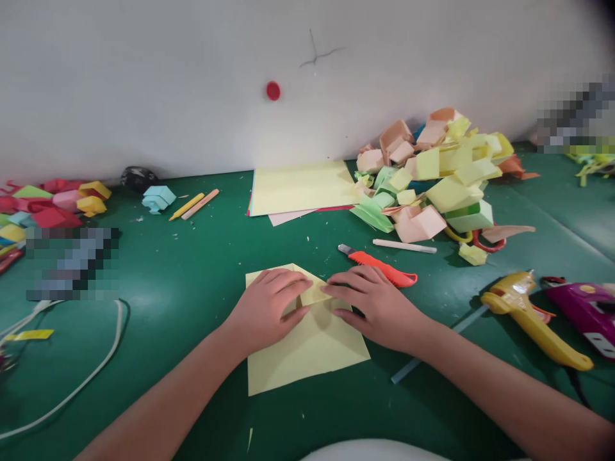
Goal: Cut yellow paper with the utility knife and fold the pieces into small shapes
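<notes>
A pale yellow sheet of paper [302, 362] lies on the green table in front of me, its far part folded over into a small raised flap. From the left, my left hand [269, 307] pinches this flap between thumb and fingers. My right hand [377, 304] grips the flap's right end the same way, its fingertips close to the left ones. Part of the fold is hidden under the fingers. Just beyond my right hand rests an orange utility knife [384, 269] with its blade out, and a white pen [404, 246] lies behind it.
Stacked coloured paper [302, 189] lies by the wall, beside a heap of folded paper pieces [451, 182]. On the right are a yellow glue gun [533, 326] and a purple one [583, 310]. A white cable [103, 365] curves at left, below more folded pieces [57, 202].
</notes>
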{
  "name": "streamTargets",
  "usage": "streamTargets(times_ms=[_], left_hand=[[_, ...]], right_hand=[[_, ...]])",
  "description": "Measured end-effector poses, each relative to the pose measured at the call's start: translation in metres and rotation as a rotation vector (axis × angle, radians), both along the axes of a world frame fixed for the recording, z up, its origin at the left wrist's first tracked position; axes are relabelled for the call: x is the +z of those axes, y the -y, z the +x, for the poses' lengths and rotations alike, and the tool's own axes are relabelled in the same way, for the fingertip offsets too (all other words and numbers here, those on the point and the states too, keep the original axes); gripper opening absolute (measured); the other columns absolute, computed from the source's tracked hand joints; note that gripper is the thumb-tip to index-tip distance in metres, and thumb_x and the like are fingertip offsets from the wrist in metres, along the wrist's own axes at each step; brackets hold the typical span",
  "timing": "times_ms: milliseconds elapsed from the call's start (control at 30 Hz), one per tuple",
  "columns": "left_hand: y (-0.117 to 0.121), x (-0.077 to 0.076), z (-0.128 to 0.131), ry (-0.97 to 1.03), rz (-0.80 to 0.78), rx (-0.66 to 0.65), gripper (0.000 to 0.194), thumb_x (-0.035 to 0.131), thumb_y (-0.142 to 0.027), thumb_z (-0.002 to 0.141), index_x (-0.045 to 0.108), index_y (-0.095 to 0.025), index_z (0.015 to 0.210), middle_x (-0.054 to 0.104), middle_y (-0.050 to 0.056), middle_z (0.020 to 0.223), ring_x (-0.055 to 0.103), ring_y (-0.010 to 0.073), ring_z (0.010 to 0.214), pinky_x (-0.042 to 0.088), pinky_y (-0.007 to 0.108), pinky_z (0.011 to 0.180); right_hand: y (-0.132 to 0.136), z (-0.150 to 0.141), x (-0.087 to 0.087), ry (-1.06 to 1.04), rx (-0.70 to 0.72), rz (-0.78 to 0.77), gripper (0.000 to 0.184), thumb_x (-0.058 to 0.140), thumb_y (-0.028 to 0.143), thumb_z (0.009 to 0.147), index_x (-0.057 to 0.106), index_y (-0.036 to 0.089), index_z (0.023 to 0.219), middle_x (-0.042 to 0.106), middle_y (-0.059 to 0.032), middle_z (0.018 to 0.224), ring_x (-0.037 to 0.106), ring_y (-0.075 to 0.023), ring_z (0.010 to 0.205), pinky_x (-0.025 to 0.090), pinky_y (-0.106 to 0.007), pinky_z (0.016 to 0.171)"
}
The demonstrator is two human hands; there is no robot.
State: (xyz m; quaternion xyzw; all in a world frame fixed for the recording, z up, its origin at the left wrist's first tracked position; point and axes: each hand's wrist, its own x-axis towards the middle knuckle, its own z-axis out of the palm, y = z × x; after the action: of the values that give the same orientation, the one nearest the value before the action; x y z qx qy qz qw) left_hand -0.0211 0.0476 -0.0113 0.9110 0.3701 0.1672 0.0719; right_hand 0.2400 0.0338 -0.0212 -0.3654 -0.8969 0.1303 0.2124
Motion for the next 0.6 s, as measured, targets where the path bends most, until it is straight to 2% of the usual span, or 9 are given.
streamTargets(times_ms=[167, 300, 600], left_hand=[[-0.001, -0.006, 0.003, 0.057, 0.025, -0.056, 0.019, 0.056, -0.027, 0.098, 0.07, -0.02, 0.108, 0.072, 0.007, 0.109, 0.064, 0.0235, 0.103, 0.05, 0.041, 0.093], [0.0, -0.007, 0.005, 0.121, 0.068, -0.096, 0.017, 0.055, -0.022, 0.099, 0.071, -0.02, 0.101, 0.074, 0.004, 0.103, 0.066, 0.0202, 0.097, 0.05, 0.038, 0.089], [0.012, 0.006, 0.018, 0.268, 0.019, -0.035, 0.019, 0.054, -0.028, 0.101, 0.069, -0.02, 0.092, 0.073, 0.001, 0.091, 0.066, 0.0158, 0.084, 0.049, 0.031, 0.078]], right_hand=[[-0.002, -0.003, -0.005, -0.014, -0.061, 0.018, 0.027, 0.059, 0.031, 0.098, 0.064, 0.027, 0.124, 0.068, -0.0068, 0.121, 0.058, -0.0277, 0.108, 0.048, -0.05, 0.094], [-0.002, -0.003, -0.005, -0.057, -0.083, 0.016, 0.019, 0.058, 0.031, 0.099, 0.069, 0.026, 0.113, 0.071, -0.0067, 0.113, 0.059, -0.0264, 0.104, 0.05, -0.047, 0.09], [0.01, -0.012, 0.004, -0.232, -0.108, 0.004, 0.015, 0.063, 0.025, 0.095, 0.071, 0.027, 0.107, 0.072, -0.0053, 0.107, 0.062, -0.0243, 0.097, 0.05, -0.046, 0.089]])
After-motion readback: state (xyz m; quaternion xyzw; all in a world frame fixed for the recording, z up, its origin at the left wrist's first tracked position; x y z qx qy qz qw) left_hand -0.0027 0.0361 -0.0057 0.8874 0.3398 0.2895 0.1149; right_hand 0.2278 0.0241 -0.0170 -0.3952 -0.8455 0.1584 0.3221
